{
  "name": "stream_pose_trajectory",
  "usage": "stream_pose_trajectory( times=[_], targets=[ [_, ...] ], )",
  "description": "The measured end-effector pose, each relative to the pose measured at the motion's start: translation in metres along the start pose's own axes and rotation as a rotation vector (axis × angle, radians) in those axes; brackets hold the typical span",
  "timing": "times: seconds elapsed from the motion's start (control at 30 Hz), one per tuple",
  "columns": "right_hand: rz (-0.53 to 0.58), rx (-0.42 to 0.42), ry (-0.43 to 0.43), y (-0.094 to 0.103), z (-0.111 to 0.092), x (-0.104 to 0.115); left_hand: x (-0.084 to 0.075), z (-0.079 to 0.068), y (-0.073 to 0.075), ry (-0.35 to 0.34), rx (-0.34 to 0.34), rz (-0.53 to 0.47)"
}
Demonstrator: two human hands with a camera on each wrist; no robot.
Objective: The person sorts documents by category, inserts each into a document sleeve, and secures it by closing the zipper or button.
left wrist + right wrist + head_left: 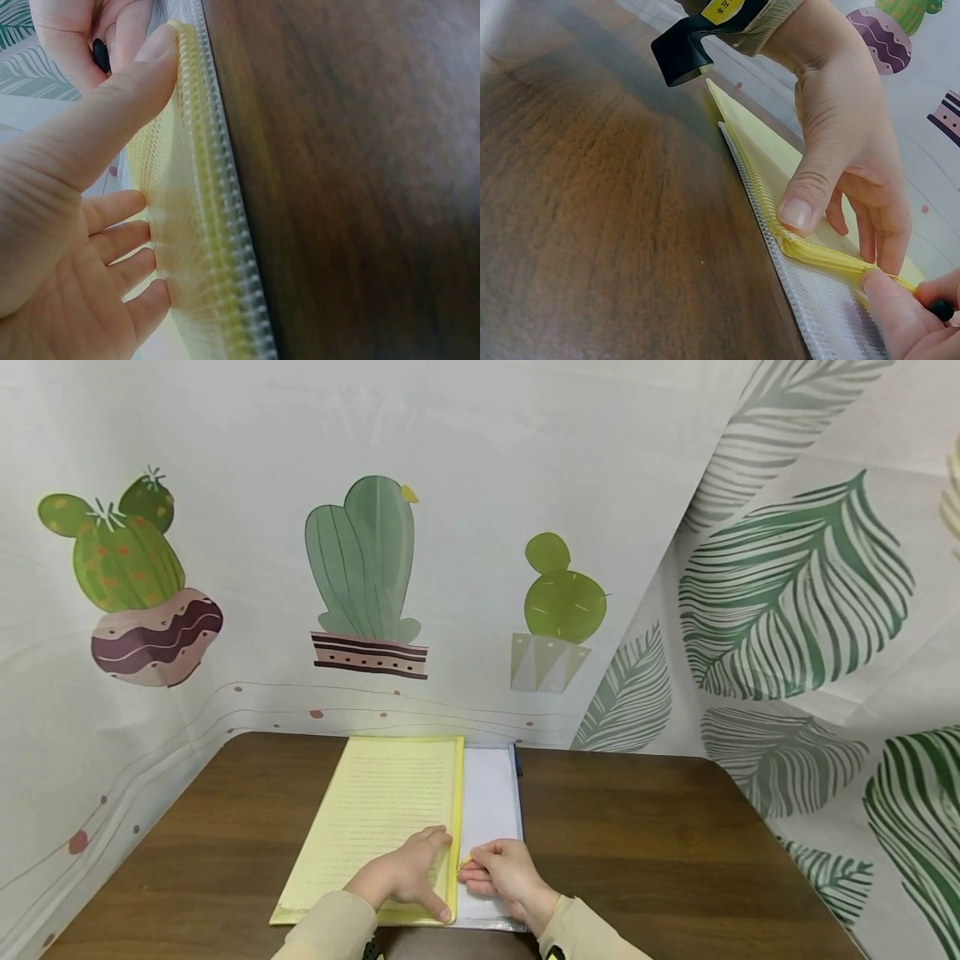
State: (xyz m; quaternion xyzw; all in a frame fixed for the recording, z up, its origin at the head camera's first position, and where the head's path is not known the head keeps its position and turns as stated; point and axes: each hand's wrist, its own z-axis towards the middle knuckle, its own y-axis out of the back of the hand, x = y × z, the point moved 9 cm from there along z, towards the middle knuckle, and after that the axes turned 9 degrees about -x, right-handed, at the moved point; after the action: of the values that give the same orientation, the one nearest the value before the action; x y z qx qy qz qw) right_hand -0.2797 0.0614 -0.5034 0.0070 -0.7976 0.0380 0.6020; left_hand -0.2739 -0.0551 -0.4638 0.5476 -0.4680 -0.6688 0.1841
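Observation:
A yellow mesh zipper pouch [382, 793] with lined paper in it lies over a white pouch with blue edging [489, 793]. My left hand [408, 868] rests on the yellow pouch's lower right part, fingers spread and fairly straight. Its thumb [799, 214] presses on the near corner, where the yellow zipper [829, 259] bends round. At the pouch's right edge, my right hand [510, 872] pinches the zipper pull between thumb and finger. A small black end piece [940, 309] of the pull shows at the fingers. The slider itself is mostly hidden by them.
Both pouches lie on a dark brown wooden table [637, 835], their bottom edges near its front. Behind the table hangs a white cloth [465, 585] printed with cacti and leaves. Something dark blue [518, 762] sticks out at the white pouch's far right corner.

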Motion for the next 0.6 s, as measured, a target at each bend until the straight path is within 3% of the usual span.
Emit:
stream_pose_trajectory(
  times=[0.6],
  targets=[
    [-0.007,-0.021,-0.007,-0.0002,0.0051,-0.0002,-0.0003,-0.0014,0.0008,-0.004,-0.005,-0.008]
  ],
)
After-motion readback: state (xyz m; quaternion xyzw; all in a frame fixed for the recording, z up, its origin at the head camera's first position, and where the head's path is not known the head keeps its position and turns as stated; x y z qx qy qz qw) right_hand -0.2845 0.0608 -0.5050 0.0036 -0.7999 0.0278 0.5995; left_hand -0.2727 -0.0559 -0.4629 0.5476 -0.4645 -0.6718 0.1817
